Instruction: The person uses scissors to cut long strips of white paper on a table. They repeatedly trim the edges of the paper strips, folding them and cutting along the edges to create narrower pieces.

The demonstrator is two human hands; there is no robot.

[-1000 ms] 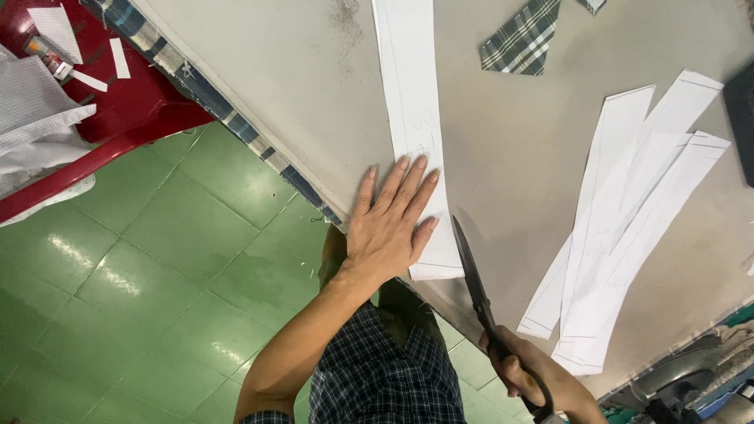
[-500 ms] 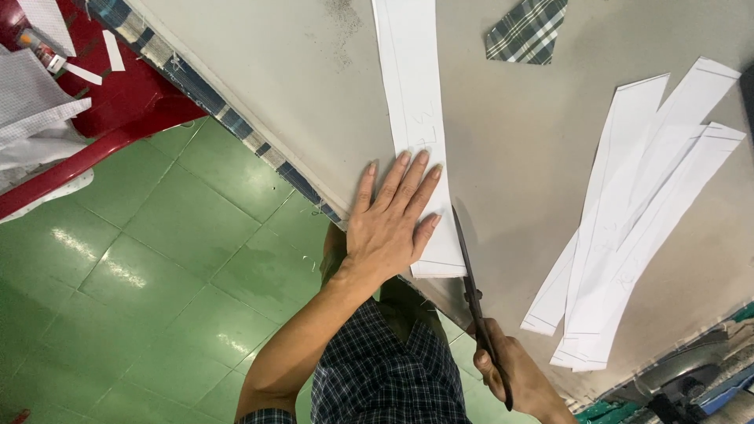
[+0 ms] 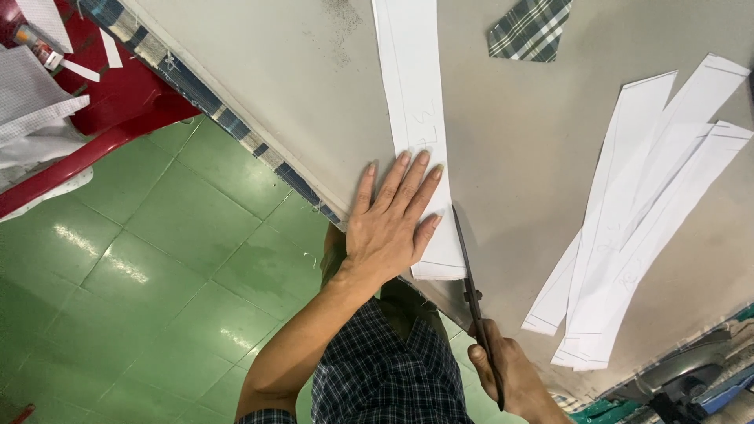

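On the grey worktop (image 3: 259, 102), a long white paper strip (image 3: 416, 118) is being cut.
Left hand (image 3: 393, 224) lies flat, fingers spread, pinning the strip's near end; right hand (image 3: 514, 381) grips black scissors (image 3: 471, 290) along the strip's right edge, so steady pressure seems needed.

The long paper strip (image 3: 420, 133) is white, as are the loose strips (image 3: 628, 228) piled beside it. The table top (image 3: 518, 157) is plain grey-beige, its edge trimmed in blue-and-cream plaid. A green-and-white checked fabric scrap (image 3: 530, 30) lies there. The scissors (image 3: 473, 294) look black. The floor (image 3: 141, 259) is glossy green tile; the chair (image 3: 102, 118) is red, carrying what seems white mesh cloth (image 3: 35, 102).
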